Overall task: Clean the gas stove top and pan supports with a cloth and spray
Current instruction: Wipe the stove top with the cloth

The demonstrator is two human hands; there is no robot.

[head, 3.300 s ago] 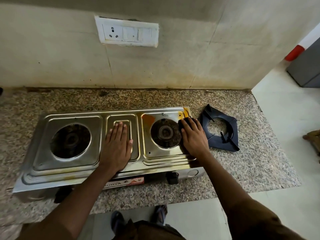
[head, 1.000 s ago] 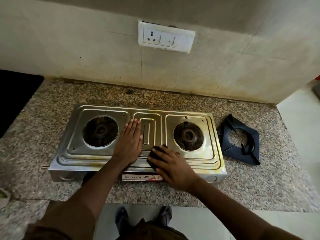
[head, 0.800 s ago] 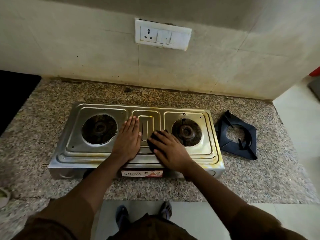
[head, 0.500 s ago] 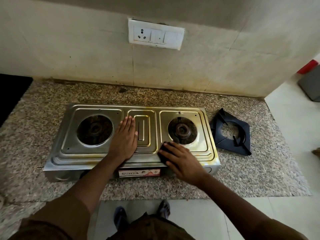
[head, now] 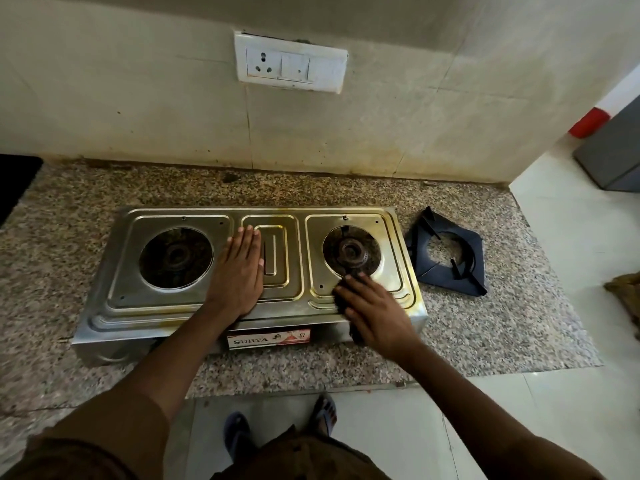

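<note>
Right hand (head: 375,315) presses a dark cloth (head: 353,277) flat, fingers straight, on stove (head: 207,306) front edge by rt burner (head: 351,251). Left hand (head: 239,275) lies flat on the middle, bracing. Pan support (head: 446,251) sits off on counter (head: 502,327), prob. not wiped yet. Yellow stains remain; no spray seen. Approx. midway.
</note>
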